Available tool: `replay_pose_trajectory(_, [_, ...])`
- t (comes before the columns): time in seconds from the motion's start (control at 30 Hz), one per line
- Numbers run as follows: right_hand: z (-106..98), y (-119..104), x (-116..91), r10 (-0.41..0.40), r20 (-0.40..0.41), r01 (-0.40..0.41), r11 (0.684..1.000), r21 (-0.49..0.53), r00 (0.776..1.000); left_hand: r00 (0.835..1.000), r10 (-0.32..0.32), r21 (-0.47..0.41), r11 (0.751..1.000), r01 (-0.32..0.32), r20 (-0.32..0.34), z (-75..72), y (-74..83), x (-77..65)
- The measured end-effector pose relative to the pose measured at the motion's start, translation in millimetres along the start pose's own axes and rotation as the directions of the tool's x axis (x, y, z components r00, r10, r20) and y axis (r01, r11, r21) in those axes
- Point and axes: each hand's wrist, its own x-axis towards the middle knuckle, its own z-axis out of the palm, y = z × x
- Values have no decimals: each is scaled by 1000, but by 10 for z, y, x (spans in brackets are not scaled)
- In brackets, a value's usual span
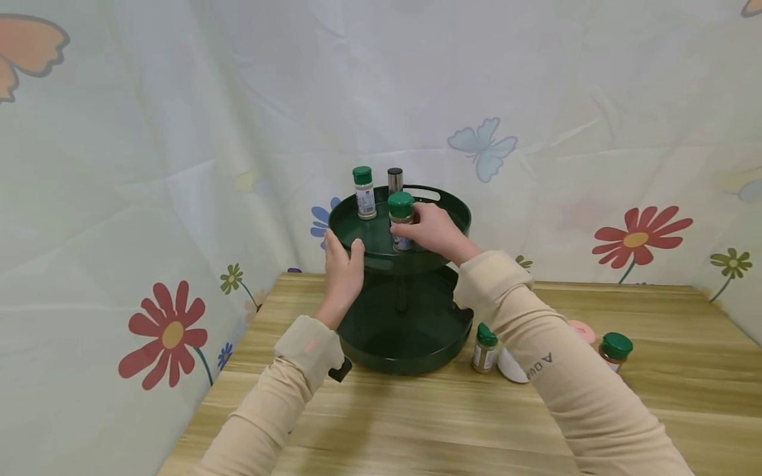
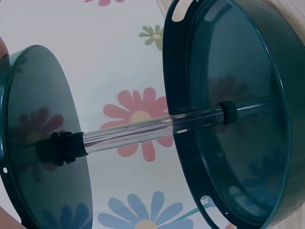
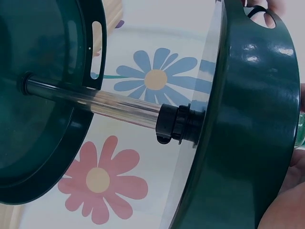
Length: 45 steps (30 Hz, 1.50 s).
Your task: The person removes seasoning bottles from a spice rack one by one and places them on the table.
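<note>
A dark green two-tier round rack (image 1: 411, 357) stands on the wooden table. Over its upper tray (image 1: 375, 235), my right hand (image 1: 437, 228) grips a spice jar (image 1: 401, 206) with a green lid, thumb and fingers on its sides. Whether the jar's base touches the tray is hard to tell. My left hand (image 1: 345, 271) rests against the left outer side of that tray, fingers straight. Another green-lidded spice jar (image 1: 365, 195) and a silver bottle with a black top (image 1: 395, 182) stand farther back on the tray. A clear post (image 2: 133, 133) joins the tiers.
Right of the rack stand a green-lidded jar (image 1: 485, 350) and a white item (image 1: 512, 367) partly behind my sleeve. Farther right are a pink round thing (image 1: 583, 330) and another green-lidded jar (image 1: 615, 349). A small black object (image 1: 340, 370) sits beside my left cuff. A flowered curtain hangs behind.
</note>
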Motion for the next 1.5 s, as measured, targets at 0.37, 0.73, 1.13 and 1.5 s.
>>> replay_pose_trajectory(0.37, [-21,1,-32,12,-54,-6,994,108,998,1000,1,1,1000,-1,-9,6,-9,16])
replay_pose_trajectory(0.73, [-9,36,-54,-17,-138,42,983,180,990,1000,-4,-3,1000,4,-8,4,-8,4])
replay_pose_trajectory(1.13, [-27,55,-105,-35,-193,87,960,267,981,1000,-3,-8,1000,3,-8,6,-12,-8])
replay_pose_trajectory(1.5, [-41,72,-136,-49,-226,131,923,362,973,1000,9,-20,1000,-9,-3,3,-14,-11])
